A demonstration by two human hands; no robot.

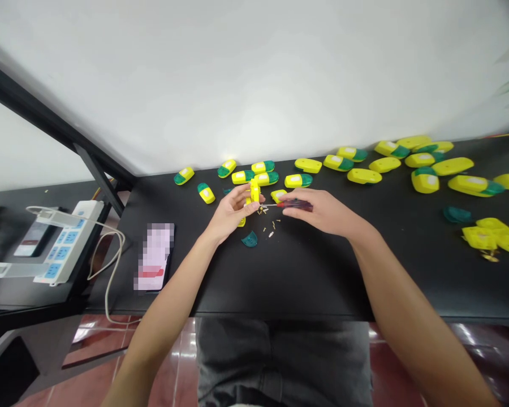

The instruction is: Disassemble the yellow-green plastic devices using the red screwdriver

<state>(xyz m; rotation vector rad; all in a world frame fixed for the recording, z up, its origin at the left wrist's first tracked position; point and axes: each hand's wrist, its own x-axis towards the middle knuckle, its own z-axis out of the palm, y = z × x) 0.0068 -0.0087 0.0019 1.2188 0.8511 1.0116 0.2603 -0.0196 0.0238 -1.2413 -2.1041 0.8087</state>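
Note:
My left hand [233, 212] pinches a small yellow plastic casing [255, 191], held on edge above the black table. In my right hand [322, 210] is a screwdriver [294, 204] with a dark red handle, lying sideways. Its thin shaft points left, and the tip reaches the casing near my left fingertips; whether it sits in a screw I cannot tell. Below the hands lie several small screws [264, 229] and tiny white bits [271, 233]. A loose dark green translucent cover [250, 239] rests just in front of them.
Several yellow-and-green casings [339, 163] line the table's back, along the wall. At right are a green cover [457, 214] and open yellow shells [498, 234] with screws. On the left are a phone [155, 257], a white cable [121, 249] and a power strip [70, 243].

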